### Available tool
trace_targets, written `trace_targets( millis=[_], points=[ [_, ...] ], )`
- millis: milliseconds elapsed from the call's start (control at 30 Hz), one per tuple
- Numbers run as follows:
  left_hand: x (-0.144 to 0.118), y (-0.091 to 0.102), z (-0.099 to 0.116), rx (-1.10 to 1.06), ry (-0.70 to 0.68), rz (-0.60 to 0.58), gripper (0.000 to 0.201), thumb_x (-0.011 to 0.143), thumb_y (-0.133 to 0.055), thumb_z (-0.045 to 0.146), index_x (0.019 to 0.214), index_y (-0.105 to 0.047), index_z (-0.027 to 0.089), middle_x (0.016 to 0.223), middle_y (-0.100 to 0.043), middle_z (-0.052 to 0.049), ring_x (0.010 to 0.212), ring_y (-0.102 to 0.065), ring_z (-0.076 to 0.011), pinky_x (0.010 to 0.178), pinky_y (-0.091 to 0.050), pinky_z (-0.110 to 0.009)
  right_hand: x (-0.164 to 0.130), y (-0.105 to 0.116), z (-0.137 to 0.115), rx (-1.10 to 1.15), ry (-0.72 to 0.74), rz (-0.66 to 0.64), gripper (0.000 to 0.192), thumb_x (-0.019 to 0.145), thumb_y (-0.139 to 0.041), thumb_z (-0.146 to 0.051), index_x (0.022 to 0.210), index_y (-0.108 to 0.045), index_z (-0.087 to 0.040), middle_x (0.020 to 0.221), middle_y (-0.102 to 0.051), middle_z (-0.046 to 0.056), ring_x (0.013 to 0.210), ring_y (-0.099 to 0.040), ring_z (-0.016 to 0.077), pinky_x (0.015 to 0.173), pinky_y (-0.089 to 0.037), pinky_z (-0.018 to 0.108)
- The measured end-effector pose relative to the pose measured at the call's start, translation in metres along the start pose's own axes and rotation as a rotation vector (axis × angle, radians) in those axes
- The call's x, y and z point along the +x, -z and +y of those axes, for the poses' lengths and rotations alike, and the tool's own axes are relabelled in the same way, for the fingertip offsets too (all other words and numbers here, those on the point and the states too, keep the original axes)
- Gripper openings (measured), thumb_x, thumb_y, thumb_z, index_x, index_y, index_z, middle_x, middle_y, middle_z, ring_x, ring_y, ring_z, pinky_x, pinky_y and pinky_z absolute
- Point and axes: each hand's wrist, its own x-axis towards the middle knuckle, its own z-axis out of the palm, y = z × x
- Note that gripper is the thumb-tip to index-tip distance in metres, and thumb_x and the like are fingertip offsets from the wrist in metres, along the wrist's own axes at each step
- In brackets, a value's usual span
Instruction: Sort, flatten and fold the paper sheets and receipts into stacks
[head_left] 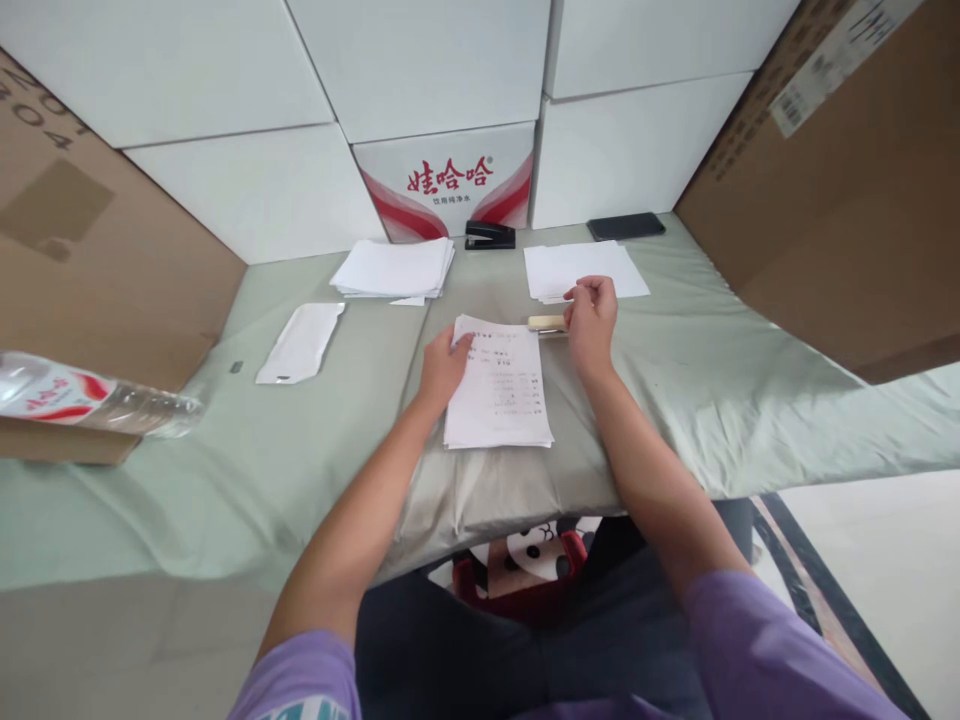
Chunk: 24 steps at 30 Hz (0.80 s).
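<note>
My left hand [444, 368] grips the left edge of a thin stack of printed paper sheets [501, 400], with its thumb on top. The sheets lie near the front of the covered table, and their top page carries small lines of writing. A cream stapler [546, 323] sits at the upper right corner of the sheets, its front end by the paper's edge. My right hand [592, 325] is closed around the stapler's rear part, its fingers curled. The hand hides that end of the stapler.
White paper stacks [394, 268] [585, 268] lie at the back left and right. Between them stands a black stapler [490, 236]. A phone [626, 227], a white pouch [301, 343] and a water bottle [90, 395] are nearby. White boxes [442, 70] and brown cartons [847, 190] wall the table.
</note>
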Motion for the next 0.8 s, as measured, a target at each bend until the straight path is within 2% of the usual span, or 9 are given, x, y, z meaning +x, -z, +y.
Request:
trace_targets(
  millis=[167,233,333,433,533,633,733,800],
  points=[
    [-0.001,0.0,0.004,0.046,0.032,-0.007,0.024,0.094,-0.049,0.028,0.101,-0.069,0.018,0.103,-0.076,-0.011,0.098,-0.069,-0.0257,0.092,-0.053,-0.038,-0.002,0.005,-0.012,-0.102,0.072,-0.036,0.005,0.093,-0.049,-0.029,0.091,-0.049,-0.025,0.087,-0.056,0.0,0.077,-0.057,0.0136,0.07,-0.047,0.028],
    [-0.002,0.0,0.005,0.055,0.05,-0.017,0.025,0.094,-0.044,0.023,0.098,-0.068,0.019,0.1,-0.076,-0.009,0.097,-0.069,-0.0251,0.091,-0.053,-0.038,0.002,0.014,-0.027,-0.173,0.104,-0.113,0.005,0.093,-0.049,-0.026,0.088,-0.051,-0.024,0.083,-0.058,-0.001,0.071,-0.054,0.0131,0.068,-0.046,0.029],
    [-0.003,0.0,0.004,0.099,0.042,-0.04,0.026,0.094,-0.042,0.024,0.099,-0.067,0.019,0.1,-0.074,-0.009,0.098,-0.068,-0.0263,0.092,-0.052,-0.041,0.018,0.025,-0.057,-0.343,0.174,-0.297,0.012,0.094,-0.05,-0.026,0.083,-0.054,-0.023,0.076,-0.059,-0.001,0.067,-0.053,0.0141,0.069,-0.046,0.03],
    [-0.003,0.0,0.003,0.134,0.021,-0.069,0.027,0.097,-0.042,0.027,0.11,-0.064,0.019,0.11,-0.073,-0.011,0.106,-0.067,-0.0283,0.097,-0.051,-0.044,0.044,0.018,-0.072,-0.536,0.244,-0.404,0.014,0.095,-0.051,-0.029,0.084,-0.057,-0.023,0.076,-0.061,0.002,0.075,-0.057,0.018,0.076,-0.047,0.033],
    [-0.003,0.0,0.002,0.169,0.028,-0.087,0.031,0.098,-0.042,0.028,0.122,-0.061,0.02,0.117,-0.072,-0.012,0.113,-0.067,-0.029,0.1,-0.05,-0.044,0.062,-0.009,-0.055,-0.756,0.244,-0.398,0.016,0.097,-0.045,-0.026,0.092,-0.059,-0.021,0.088,-0.066,0.007,0.088,-0.06,0.0231,0.087,-0.045,0.039],
    [-0.003,0.0,0.002,0.186,0.045,-0.091,0.034,0.099,-0.041,0.027,0.127,-0.059,0.02,0.123,-0.071,-0.012,0.118,-0.066,-0.0288,0.102,-0.049,-0.043,0.06,-0.033,-0.017,-0.939,0.203,-0.474,0.018,0.097,-0.043,-0.02,0.098,-0.061,-0.02,0.097,-0.07,0.01,0.096,-0.061,0.026,0.094,-0.041,0.043],
    [-0.004,0.001,0.004,0.214,0.055,-0.092,0.035,0.1,-0.04,0.026,0.129,-0.058,0.019,0.125,-0.071,-0.013,0.119,-0.065,-0.0292,0.103,-0.049,-0.043,0.05,-0.041,0.017,-0.965,0.166,-0.622,0.015,0.094,-0.05,-0.022,0.101,-0.064,-0.019,0.103,-0.072,0.01,0.099,-0.061,0.0258,0.091,-0.041,0.039],
    [-0.005,0.001,0.007,0.244,0.065,-0.088,0.035,0.1,-0.04,0.026,0.129,-0.058,0.019,0.125,-0.071,-0.013,0.119,-0.065,-0.0288,0.103,-0.049,-0.043,0.046,-0.04,0.029,-0.918,0.139,-0.643,0.017,0.093,-0.054,-0.022,0.105,-0.065,-0.019,0.102,-0.072,0.01,0.095,-0.062,0.0237,0.084,-0.042,0.035]
  ],
)
